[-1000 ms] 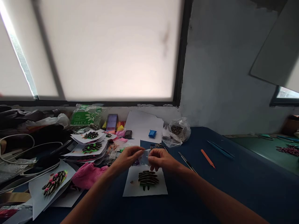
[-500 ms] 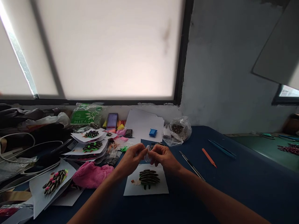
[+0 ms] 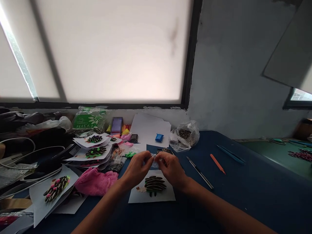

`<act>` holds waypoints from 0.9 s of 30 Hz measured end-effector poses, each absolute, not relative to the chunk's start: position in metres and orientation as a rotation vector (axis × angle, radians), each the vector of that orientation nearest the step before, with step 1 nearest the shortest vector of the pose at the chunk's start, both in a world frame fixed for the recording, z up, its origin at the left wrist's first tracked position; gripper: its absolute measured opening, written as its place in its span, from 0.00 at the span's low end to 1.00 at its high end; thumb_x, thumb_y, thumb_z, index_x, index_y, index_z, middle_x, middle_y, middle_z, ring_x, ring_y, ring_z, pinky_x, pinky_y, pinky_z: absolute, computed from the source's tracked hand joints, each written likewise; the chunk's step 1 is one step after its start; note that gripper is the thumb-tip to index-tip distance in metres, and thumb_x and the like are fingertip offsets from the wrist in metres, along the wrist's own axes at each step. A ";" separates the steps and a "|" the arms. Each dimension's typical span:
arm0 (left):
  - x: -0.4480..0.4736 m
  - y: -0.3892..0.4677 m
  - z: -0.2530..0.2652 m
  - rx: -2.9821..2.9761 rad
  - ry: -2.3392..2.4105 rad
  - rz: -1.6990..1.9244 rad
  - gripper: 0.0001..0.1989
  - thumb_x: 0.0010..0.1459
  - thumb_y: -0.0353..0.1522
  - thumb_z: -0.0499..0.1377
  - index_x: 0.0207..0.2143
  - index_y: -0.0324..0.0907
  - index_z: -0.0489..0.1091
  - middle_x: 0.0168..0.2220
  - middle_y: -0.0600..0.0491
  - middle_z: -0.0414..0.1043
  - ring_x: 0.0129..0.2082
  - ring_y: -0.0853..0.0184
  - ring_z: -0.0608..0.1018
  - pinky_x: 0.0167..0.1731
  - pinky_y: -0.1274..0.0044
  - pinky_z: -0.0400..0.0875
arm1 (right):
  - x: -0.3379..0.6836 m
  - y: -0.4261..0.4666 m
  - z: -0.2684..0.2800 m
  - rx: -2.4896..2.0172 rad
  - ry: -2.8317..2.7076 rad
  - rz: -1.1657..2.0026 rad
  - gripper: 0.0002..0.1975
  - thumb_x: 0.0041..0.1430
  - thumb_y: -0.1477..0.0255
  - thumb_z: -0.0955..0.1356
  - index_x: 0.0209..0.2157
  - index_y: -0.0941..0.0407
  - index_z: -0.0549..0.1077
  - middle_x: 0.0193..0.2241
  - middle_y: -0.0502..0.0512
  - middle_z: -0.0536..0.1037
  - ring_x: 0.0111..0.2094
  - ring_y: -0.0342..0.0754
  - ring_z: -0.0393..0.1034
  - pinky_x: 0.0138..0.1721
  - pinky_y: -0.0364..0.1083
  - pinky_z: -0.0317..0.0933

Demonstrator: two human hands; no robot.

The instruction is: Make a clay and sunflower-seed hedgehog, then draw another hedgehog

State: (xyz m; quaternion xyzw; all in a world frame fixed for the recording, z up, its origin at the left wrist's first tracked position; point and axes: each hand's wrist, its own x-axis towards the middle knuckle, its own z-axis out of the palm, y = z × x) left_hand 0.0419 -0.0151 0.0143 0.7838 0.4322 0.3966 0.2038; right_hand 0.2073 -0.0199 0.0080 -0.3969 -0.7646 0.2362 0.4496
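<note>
Both hands meet above the table, just beyond a white paper card (image 3: pixel 136 197). A small clear plastic bag (image 3: pixel 154 162) is pinched between them; its contents cannot be made out. My left hand (image 3: pixel 139 165) has thumb and forefinger closed on the bag's left side. My right hand (image 3: pixel 172 167) grips it from the right with bent fingers. On the card is a hedgehog figure (image 3: pixel 155 184), its back made of dark striped sunflower seeds and its head of pale clay. Partly hidden behind my right hand lie more seeds (image 3: pixel 165 150).
Finished seed cards (image 3: pixel 96 151) are stacked at left beside a pink cloth (image 3: pixel 96 182). A bag of seeds (image 3: pixel 185 135) and a blue packet (image 3: pixel 159 137) sit at the back. To the right lie a metal craft knife (image 3: pixel 200 173), an orange pen-like tool (image 3: pixel 217 164) and blue tweezers (image 3: pixel 230 154).
My fingers have shifted on the plastic bag, and the right hand has turned so more of its back shows. The bag sits slightly lower between the hands. The view has moved a little.
</note>
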 end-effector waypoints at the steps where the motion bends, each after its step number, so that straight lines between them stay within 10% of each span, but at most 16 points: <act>1: 0.044 -0.016 0.013 2.213 1.215 1.122 0.15 0.60 0.39 0.50 0.22 0.42 0.59 0.21 0.59 0.58 0.22 0.71 0.60 0.22 0.79 0.54 | 0.208 -0.020 0.007 -0.973 -1.912 0.558 0.10 0.60 0.77 0.63 0.26 0.56 0.72 0.26 0.51 0.71 0.27 0.44 0.64 0.30 0.43 0.57; 12: 0.033 -0.006 0.022 1.819 1.287 1.437 0.13 0.59 0.41 0.55 0.39 0.41 0.70 0.39 0.49 0.73 0.39 0.63 0.74 0.37 0.74 0.68 | 0.212 -0.011 0.012 -0.908 -1.808 0.840 0.15 0.54 0.79 0.59 0.25 0.57 0.77 0.29 0.52 0.71 0.24 0.41 0.66 0.25 0.41 0.63; 27: 0.029 -0.002 0.010 1.233 0.991 0.932 0.16 0.57 0.42 0.63 0.36 0.36 0.74 0.29 0.48 0.79 0.26 0.66 0.82 0.27 0.78 0.77 | 0.212 -0.009 0.011 -0.925 -1.741 1.038 0.11 0.54 0.68 0.67 0.29 0.58 0.79 0.26 0.52 0.74 0.20 0.40 0.60 0.22 0.41 0.60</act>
